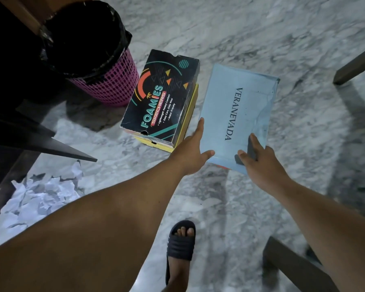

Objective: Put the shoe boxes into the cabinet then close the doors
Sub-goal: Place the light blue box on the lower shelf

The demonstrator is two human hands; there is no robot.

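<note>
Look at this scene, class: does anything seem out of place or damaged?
Yes: torn white paper scraps litter the floor at lower left, and the black Foamies box sits skewed on the yellow box beneath.

Both hands (193, 152) (259, 161) outstretched, fingers straight

Pale blue VERANEVADA shoe box (236, 114) flat on floor, beside black FOAMIES box (160, 98) stacked on yellow box (190, 114)

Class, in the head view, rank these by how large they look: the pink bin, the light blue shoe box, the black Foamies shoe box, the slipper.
1. Pink bin
2. Light blue shoe box and black Foamies shoe box: too alike to rank
3. Slipper
</note>
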